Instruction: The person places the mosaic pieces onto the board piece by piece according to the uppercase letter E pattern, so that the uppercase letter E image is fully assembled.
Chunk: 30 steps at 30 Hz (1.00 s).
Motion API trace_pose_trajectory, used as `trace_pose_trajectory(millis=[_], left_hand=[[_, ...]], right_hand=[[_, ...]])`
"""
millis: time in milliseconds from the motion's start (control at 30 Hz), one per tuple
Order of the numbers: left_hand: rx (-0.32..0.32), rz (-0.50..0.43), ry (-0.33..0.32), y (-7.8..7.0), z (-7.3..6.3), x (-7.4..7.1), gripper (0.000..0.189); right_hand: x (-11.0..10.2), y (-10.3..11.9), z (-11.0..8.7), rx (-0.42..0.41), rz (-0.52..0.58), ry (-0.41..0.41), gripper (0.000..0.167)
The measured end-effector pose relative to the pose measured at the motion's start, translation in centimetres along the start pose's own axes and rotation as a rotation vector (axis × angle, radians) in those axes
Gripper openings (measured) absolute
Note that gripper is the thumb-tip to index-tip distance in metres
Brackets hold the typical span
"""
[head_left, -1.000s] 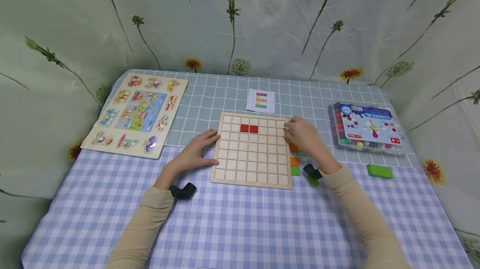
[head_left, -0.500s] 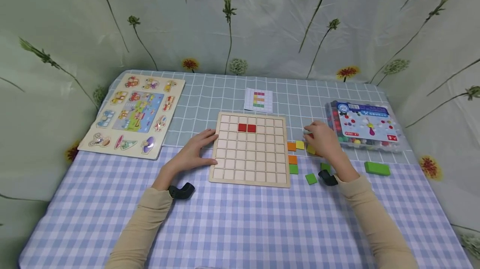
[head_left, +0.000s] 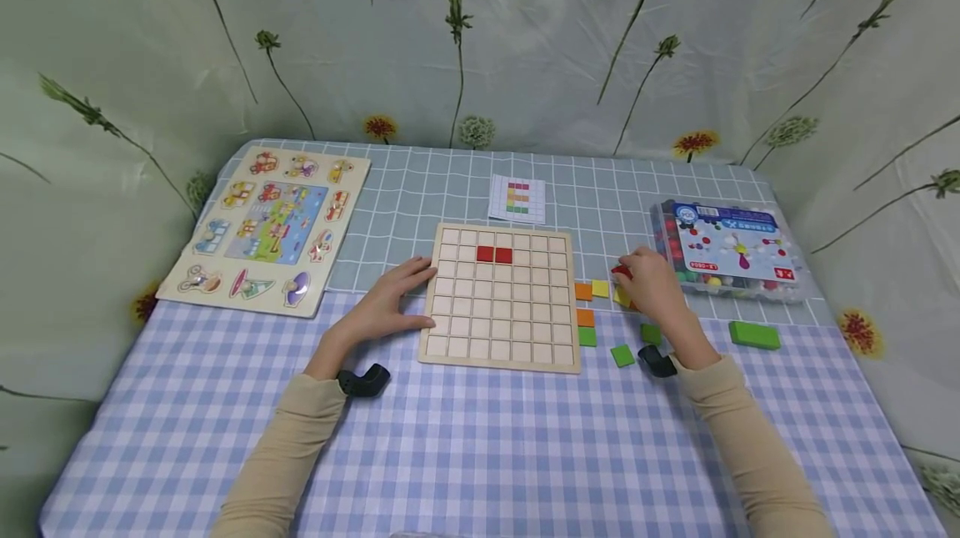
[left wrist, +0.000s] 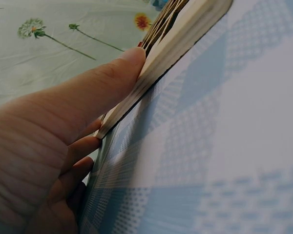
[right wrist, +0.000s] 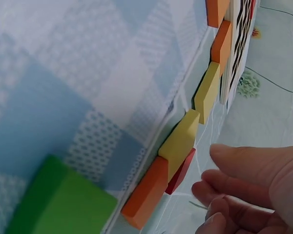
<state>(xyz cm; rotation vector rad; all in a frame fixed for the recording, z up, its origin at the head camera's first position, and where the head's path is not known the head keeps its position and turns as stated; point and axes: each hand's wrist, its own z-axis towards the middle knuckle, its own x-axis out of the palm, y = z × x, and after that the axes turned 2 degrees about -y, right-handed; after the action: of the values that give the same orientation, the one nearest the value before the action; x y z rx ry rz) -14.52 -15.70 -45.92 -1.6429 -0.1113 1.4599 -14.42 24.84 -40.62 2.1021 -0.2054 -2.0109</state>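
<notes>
A wooden grid board point(head_left: 501, 310) lies on the table with two red square tiles point(head_left: 503, 256) side by side in its upper part. My left hand point(head_left: 388, 304) touches the board's left edge, fingers extended and thumb apart; the left wrist view has the thumb point(left wrist: 107, 78) against the edge. Right of the board, my right hand point(head_left: 651, 286) is over the loose tiles, a red tile point(head_left: 622, 270) showing at its fingertips. In the right wrist view that red tile point(right wrist: 181, 171) lies beside a yellow tile point(right wrist: 179, 139), with a gap between thumb and fingers.
Orange tiles point(head_left: 585, 318), a yellow tile point(head_left: 600, 289) and green tiles point(head_left: 622, 355) lie right of the board. Behind it is a pattern card point(head_left: 532, 200). A picture puzzle point(head_left: 273, 229) stands left; a plastic box point(head_left: 731, 250) and green block point(head_left: 754, 335) are at right.
My right hand has moved from the board's right edge out to the loose tiles, then slightly towards me, and a red tile now shows at its fingertips. My left hand stays at the board.
</notes>
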Motion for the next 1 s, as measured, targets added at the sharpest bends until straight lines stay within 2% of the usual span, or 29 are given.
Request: trace_pose_trajectory(millis=[300,600,800,900,1000], left_hand=[[0.004,0.011,-0.005,0.0,-0.1,0.0,0.083],[0.005,0.012,-0.004,0.0,0.0,0.1,0.081],[0.046,0.001,-0.037,0.1,-0.1,0.1,0.081],[0.073,0.004,-0.063,0.2,-0.2,0.2,0.081],[0.079,0.005,-0.062,0.1,-0.2,0.2,0.083]], right_hand=[[0.2,-0.3,0.1,0.017,-0.080,0.053,0.026],[0.6,0.0,0.5,-0.009,-0.058,-0.035,0.021],[0.6,0.8,0.8,-0.041,-0.050,-0.106,0.020],[0.5,1.4,0.9,-0.072,-0.043,-0.114,0.021],[0.5,2.1,1.1,-0.115,-0.026,-0.114,0.023]])
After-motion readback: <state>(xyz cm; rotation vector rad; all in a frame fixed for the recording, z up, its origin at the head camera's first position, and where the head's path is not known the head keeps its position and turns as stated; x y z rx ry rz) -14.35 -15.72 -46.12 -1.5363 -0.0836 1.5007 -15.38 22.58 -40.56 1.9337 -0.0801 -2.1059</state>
